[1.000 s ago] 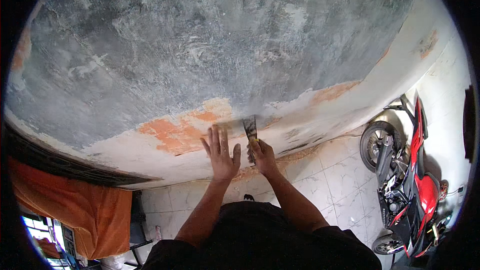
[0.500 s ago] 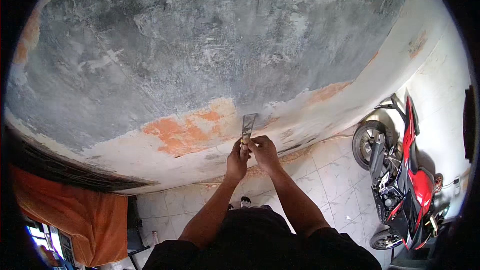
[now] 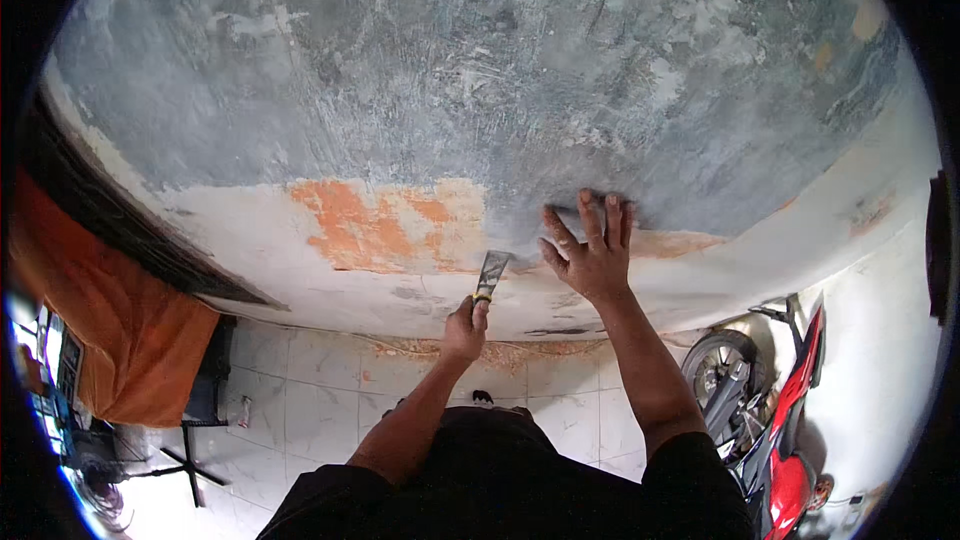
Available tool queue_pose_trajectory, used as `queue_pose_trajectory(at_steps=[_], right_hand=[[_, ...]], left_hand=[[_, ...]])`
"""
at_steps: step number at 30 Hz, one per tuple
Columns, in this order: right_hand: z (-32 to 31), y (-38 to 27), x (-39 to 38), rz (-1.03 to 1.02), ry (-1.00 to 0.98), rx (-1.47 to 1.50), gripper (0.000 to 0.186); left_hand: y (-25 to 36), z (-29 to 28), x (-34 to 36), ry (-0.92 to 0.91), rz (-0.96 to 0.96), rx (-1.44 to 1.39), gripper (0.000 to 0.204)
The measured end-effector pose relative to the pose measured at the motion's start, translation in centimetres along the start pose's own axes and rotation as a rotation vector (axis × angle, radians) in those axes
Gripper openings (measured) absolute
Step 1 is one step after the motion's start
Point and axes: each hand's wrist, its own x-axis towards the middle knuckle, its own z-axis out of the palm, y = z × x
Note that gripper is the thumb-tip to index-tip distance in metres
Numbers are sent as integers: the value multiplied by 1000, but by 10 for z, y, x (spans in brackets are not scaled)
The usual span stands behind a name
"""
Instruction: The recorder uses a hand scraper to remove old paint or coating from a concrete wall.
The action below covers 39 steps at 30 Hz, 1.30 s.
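My left hand (image 3: 466, 330) is closed round the handle of a putty knife (image 3: 491, 273). Its flat, smeared metal blade points up, just in front of the wall's lower part. Fingers spread, my right hand (image 3: 594, 252) rests on the wall at the lower edge of the grey layer and holds nothing. The wall (image 3: 430, 90) is mottled grey above and white below. Between the two, left of the blade, lies an orange and cream patch (image 3: 375, 228) where the surface is worn off.
A red and black motorcycle (image 3: 790, 410) stands at the right by the white side wall. Orange cloth (image 3: 130, 330) hangs at the left, near a black stand (image 3: 190, 465). Crumbled debris (image 3: 490, 350) lies along the foot of the wall on the tiled floor (image 3: 320, 390).
My right hand has left the putty knife, moved right and up, and spread onto the wall. The left hand keeps the knife. The view has shifted, with the motorcycle now lower.
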Motion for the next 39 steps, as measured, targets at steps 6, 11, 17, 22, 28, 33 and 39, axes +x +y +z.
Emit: queue_pose_trajectory(at_steps=[6,11,17,22,28,33,39], right_hand=[[16,17,-21,-174,-57,-31,48],[20,18,-20,-185,-11,57,46],[22,26,-23,-178,-8,101,47],[18,23,-22,-166,-10,153,45],[25,21,-24,-141,-8,171,41],[22,19,-21,-124,47,170,38],[27,18,-25,-136,45,172,38]], left_hand=[[47,19,11,150,-16,-290,31],[16,28,-9,157,-185,-329,36],[67,23,2,239,-132,-272,31],[41,35,-7,265,-210,-414,32],[61,26,-2,276,-197,-295,36],[56,28,-4,273,-157,-334,32],[35,27,-8,281,-198,-256,31]])
